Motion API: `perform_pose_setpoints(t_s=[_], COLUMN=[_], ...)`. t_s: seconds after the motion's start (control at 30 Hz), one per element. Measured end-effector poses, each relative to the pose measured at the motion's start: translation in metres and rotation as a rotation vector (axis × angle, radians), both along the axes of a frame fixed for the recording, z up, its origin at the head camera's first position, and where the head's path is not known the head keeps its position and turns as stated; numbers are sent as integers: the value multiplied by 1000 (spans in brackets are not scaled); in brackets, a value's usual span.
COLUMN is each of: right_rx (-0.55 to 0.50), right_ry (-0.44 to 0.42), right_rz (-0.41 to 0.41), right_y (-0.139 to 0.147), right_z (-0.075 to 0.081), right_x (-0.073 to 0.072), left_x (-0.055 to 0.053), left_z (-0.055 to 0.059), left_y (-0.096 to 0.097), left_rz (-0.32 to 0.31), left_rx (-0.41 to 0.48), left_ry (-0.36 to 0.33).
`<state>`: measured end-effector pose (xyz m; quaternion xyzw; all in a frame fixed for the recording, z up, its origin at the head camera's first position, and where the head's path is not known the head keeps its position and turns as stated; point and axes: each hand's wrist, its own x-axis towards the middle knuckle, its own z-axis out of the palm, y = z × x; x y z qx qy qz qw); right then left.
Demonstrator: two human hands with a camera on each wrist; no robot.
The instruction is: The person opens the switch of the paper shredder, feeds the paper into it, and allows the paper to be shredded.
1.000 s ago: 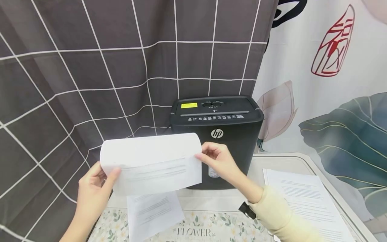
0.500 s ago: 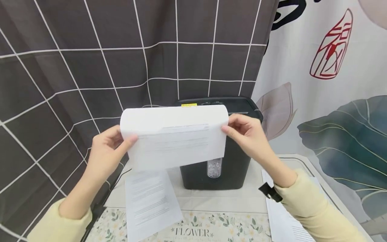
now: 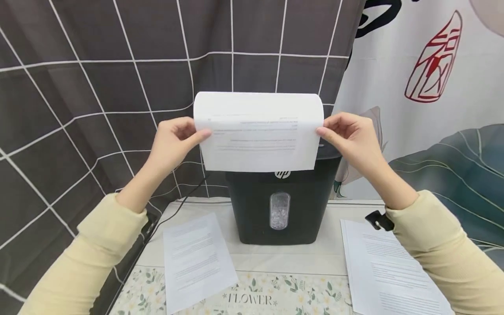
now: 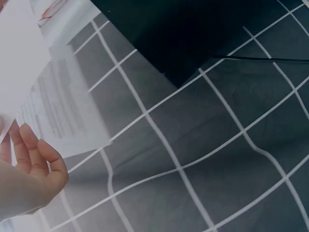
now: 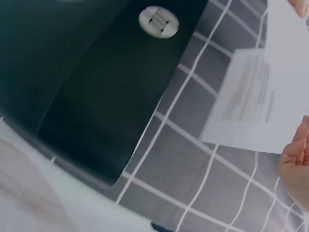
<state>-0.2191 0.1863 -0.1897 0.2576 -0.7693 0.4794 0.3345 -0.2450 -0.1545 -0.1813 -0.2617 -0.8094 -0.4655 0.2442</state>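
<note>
A printed sheet of paper (image 3: 257,142), its upper part curled over, is stretched between both hands in front of the shredder's top. My left hand (image 3: 173,140) pinches its left edge between thumb and fingers. On the right edge my right hand (image 3: 352,135) does the same. Behind and below the sheet stands a black HP paper shredder (image 3: 252,210); the paper hides most of its top and slot. The left wrist view catches the left hand (image 4: 31,169) at the sheet's edge. Part of the right hand (image 5: 294,159) shows at the border of the right wrist view.
One printed sheet (image 3: 198,262) lies on the table's left side. A stack of printed paper (image 3: 393,271) lies at the right. Shredded bits show through the shredder's window (image 3: 279,211). A black cord (image 3: 177,210) runs along the left, beside the dark checked curtain (image 3: 157,39).
Both hands have raised the sheet and carried it right, from low in front of the shredder to before its top. The loose sheet on the table is now fully uncovered.
</note>
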Motion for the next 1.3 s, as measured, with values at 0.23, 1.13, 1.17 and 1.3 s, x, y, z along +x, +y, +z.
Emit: perform_pose_setpoints(t_s=[0.23, 1.13, 1.17, 1.3], right_rx=[19, 348, 352, 370], right_ry=[-23, -149, -151, -154], right_rz=[-46, -141, -140, -136], right_y=[19, 57, 58, 58], right_z=[6, 5, 4, 5], right_x=[-24, -101, -102, -102], left_x=[-37, -128, -128, -129], left_z=[12, -4, -5, -7], left_y=[17, 53, 54, 53], left_rz=[-19, -8, -12, -11], left_rx=[-55, -195, -200, -215], left_ry=[-17, -52, -56, -55])
